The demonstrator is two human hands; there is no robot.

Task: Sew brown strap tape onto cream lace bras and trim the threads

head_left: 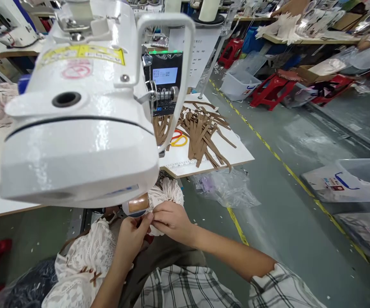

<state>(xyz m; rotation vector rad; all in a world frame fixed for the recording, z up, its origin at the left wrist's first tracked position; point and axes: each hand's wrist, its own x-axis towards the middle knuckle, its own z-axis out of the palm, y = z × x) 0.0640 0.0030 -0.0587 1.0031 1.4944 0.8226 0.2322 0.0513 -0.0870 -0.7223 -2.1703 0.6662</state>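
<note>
Close in front of me is a white sewing machine (pixel 82 158), its head hiding the needle area. Just below its front edge, my left hand (pixel 132 237) and my right hand (pixel 172 222) meet at the fingertips. Both are closed in a pinch on the edge of a white lace garment (pixel 168 192), which bunches up behind the right hand. The exact bit between the fingers is hidden. Over my lap to the left lies more white lace fabric (pixel 79 261), with a small brown bow (pixel 94 279) on it.
Brown strips (pixel 201 132) are heaped on the white table (pixel 241 156), beside scissors with red and yellow handles (pixel 179 140). A control screen (pixel 165 75) stands behind the machine. Clear plastic (pixel 230 188) lies on the floor at right, near plastic bins (pixel 348 182) and red stools (pixel 273 90).
</note>
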